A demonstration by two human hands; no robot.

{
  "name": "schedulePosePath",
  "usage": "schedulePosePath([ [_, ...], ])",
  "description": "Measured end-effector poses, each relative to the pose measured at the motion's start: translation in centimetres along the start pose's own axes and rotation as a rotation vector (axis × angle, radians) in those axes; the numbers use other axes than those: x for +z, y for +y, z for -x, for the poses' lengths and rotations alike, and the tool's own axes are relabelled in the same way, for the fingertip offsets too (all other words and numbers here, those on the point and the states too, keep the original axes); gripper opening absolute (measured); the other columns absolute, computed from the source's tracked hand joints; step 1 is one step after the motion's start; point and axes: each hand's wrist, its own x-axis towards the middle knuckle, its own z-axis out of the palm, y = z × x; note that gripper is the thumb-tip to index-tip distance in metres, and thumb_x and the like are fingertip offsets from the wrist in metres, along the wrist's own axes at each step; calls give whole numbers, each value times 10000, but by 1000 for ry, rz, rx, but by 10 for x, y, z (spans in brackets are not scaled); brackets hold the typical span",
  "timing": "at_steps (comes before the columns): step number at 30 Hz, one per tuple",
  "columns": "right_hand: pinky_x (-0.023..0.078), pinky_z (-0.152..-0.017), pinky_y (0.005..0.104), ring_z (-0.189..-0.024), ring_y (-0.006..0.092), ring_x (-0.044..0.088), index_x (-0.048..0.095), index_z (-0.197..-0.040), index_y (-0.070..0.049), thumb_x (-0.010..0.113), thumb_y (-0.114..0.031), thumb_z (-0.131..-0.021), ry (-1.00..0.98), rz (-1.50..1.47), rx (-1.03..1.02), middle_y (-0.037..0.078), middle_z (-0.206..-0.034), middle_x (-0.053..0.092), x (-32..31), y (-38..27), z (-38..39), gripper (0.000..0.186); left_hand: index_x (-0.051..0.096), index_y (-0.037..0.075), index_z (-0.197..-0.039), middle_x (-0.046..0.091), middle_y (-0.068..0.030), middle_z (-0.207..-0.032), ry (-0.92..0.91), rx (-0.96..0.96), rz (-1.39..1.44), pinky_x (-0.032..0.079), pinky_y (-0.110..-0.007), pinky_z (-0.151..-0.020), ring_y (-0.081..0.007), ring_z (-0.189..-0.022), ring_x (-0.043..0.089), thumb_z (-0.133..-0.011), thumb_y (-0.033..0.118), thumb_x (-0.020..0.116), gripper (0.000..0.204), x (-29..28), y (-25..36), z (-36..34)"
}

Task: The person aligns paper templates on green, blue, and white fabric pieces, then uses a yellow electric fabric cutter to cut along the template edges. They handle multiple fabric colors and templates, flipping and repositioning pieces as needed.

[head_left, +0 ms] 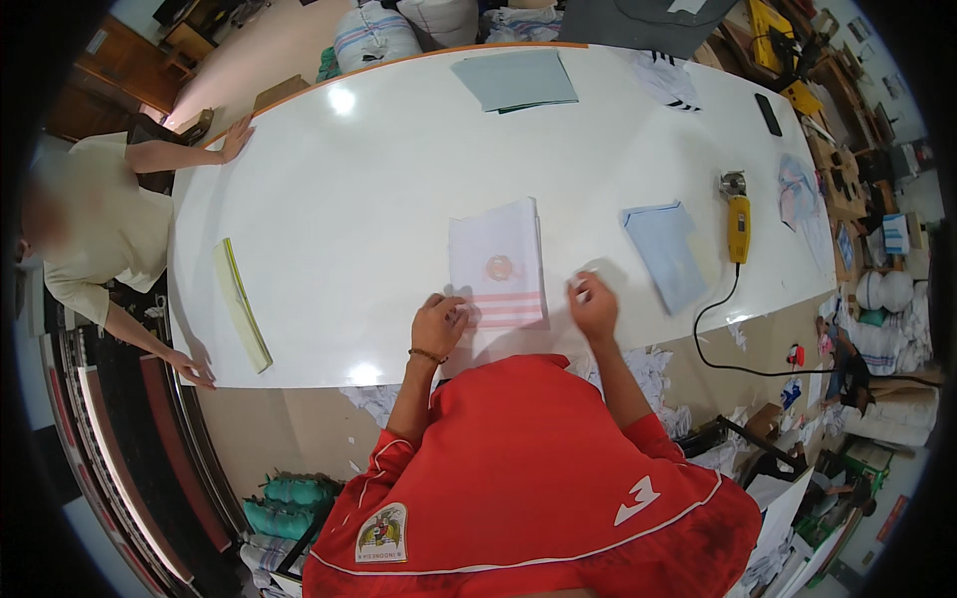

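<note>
A folded white cloth [495, 234] with pink stripes across its near end and a round orange-pink print lies flat before me on the table. My left hand [437, 327], a beaded bracelet at its wrist, has bent fingers closed at the cloth's near left edge. Just right of the cloth, apart from it, my right hand [595, 306] hovers with thumb and fingers pinched together. Whatever is between those fingertips, if anything, is too small to make out. Farther right lies a folded light-blue cloth [666, 254].
On the white table [339, 219] stands a yellow corded cutter [738, 224] at right, its cable crossing the near edge. A phone [768, 115], grey-green sheets [515, 80] and a yellow-edged strip [242, 304] lie around. At left, another person [110, 219] leans both hands on the table.
</note>
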Motion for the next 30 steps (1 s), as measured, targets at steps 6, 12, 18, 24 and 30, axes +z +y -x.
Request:
schedulePosePath([
  [6,533,-936,500,-1108,381,602,686,-1211,-85,728,-258,-830,287,698,74,152,-1186,642,-85,69,-51,421,764,111,-1143,675,-152,-1208,174,234,-82,550,-457,-905,-359,-1095,650,-820,181,829,336,5,4,-15],
  [12,584,-864,492,-1111,348,616,697,-1192,-108,648,-195,-888,134,680,45,123,-1174,623,-79,109,-69,320,671,157,-1364,552,-177,-1477,42,437,-98,420,-523,-1150,-391,-1402,494,-884,381,809,548,38,22,-62],
  [18,578,-850,499,-1085,352,631,697,-1194,-94,644,-181,-897,101,524,-137,131,-1140,625,-12,44,-62,314,455,199,-1594,292,-193,-1698,-137,422,-382,223,-616,-1253,-459,-1580,198,-941,674,619,824,35,30,-68],
  [24,556,-864,489,-1064,364,633,721,-1170,-56,711,-192,-876,-94,206,-342,153,-1134,641,29,-30,-39,324,383,193,-1633,206,-223,-1726,-44,125,-460,148,-687,-1247,-548,-1571,120,-964,668,568,840,21,12,-52],
  [30,544,-857,477,-984,370,664,735,-1154,-50,759,-295,-897,-230,-35,-278,148,-1047,681,41,-58,-9,356,399,198,-1623,210,-202,-1733,-36,-131,-467,120,-692,-1252,-523,-1584,109,-937,550,667,816,2,-15,-50],
])
